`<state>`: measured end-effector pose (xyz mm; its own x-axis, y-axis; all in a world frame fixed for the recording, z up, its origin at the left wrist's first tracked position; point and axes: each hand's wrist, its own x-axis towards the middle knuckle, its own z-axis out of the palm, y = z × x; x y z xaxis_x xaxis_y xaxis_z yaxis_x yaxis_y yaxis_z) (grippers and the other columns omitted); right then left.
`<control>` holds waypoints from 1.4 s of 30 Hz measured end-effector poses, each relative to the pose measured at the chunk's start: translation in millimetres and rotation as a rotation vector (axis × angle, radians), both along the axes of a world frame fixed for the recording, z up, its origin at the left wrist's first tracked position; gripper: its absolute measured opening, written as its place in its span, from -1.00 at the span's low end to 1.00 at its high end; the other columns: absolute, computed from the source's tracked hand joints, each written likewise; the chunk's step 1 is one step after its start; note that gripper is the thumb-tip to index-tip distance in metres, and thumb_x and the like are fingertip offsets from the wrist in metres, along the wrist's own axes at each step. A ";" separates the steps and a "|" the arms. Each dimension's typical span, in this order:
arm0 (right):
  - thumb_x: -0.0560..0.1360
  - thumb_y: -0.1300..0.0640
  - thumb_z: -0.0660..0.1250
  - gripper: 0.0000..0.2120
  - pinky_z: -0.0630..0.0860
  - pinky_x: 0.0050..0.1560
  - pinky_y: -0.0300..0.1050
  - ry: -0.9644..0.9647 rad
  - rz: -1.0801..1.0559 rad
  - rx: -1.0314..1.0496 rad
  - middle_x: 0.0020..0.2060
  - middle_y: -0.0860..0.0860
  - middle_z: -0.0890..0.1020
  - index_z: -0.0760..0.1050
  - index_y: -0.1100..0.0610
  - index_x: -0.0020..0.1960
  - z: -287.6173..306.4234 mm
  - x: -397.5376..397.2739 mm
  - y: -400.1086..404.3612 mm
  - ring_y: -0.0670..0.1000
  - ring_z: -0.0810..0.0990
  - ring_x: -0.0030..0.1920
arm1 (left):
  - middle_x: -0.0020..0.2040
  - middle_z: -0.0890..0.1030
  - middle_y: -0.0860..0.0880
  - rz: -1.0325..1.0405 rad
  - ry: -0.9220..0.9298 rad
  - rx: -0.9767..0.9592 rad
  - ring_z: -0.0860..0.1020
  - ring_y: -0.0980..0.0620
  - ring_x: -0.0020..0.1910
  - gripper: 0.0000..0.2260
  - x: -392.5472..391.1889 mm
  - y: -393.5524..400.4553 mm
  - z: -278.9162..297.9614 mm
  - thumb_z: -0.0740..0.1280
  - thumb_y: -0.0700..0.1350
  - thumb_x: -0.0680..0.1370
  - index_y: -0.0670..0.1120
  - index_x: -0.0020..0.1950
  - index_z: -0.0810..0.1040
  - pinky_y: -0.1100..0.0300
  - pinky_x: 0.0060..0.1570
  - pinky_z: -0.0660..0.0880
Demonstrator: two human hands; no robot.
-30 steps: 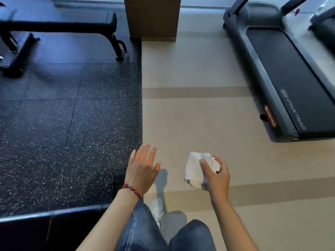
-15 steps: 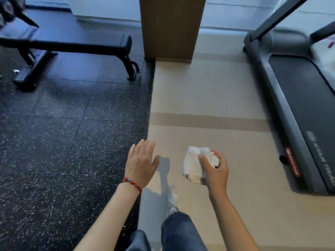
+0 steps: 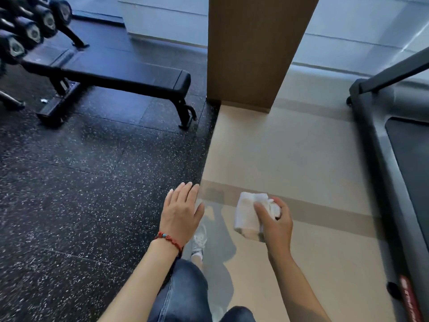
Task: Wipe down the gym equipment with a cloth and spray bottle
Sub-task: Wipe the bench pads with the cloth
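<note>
Nothing here reads clearly; the red label point(image 3: 410, 298) on the side rail of the treadmill point(image 3: 380, 159) carries white lettering too blurred to make out; the end caps of the dumbbells point(image 3: 34, 33) show pale hexagonal marks, illegible.

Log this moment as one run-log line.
left hand: open, empty | right hand: shut on white cloth | spray bottle: not in view | bench: ahead left | treadmill: right | wiping: not started

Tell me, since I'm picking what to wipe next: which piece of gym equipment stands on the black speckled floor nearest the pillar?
The flat bench: its foot stands beside the wooden pillar. The dumbbell rack stands farther left; the treadmill is on the beige floor.
</note>
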<state>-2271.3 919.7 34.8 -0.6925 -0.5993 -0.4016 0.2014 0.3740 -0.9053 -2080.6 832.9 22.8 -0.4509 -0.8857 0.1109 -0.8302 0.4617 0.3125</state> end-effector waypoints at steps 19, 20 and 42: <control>0.39 0.16 0.45 -0.63 0.53 0.08 0.14 0.038 0.118 -0.023 -0.07 -0.04 0.53 0.43 0.05 0.14 0.1 -84.9 -402.3 0.03 0.54 -0.04 | 0.17 0.58 -0.20 0.162 -0.015 0.067 0.54 -0.19 0.18 -0.38 -78.9 -376.5 6.2 -0.16 0.16 0.62 -0.22 0.22 0.53 -0.17 0.18 0.43; 0.39 0.16 0.45 -0.63 0.53 0.08 0.15 0.045 0.141 -0.019 -0.05 -0.02 0.52 0.43 0.05 0.14 -3.1 -90.3 -421.9 0.04 0.53 -0.04 | 0.17 0.58 -0.20 0.177 -0.017 0.072 0.54 -0.19 0.18 -0.38 -82.9 -391.3 4.8 -0.16 0.16 0.62 -0.22 0.22 0.53 -0.17 0.18 0.43; 0.41 0.17 0.43 -0.65 0.45 -0.11 -0.19 0.046 0.276 0.055 -0.12 -0.10 0.49 0.43 0.08 0.15 -44.7 -87.7 -771.8 -0.16 0.49 -0.17 | 0.13 0.59 -0.24 0.307 -0.038 0.087 0.56 -0.23 0.13 -0.49 -65.8 -709.5 -29.3 0.01 0.09 0.60 -0.26 0.18 0.55 -0.18 0.12 0.47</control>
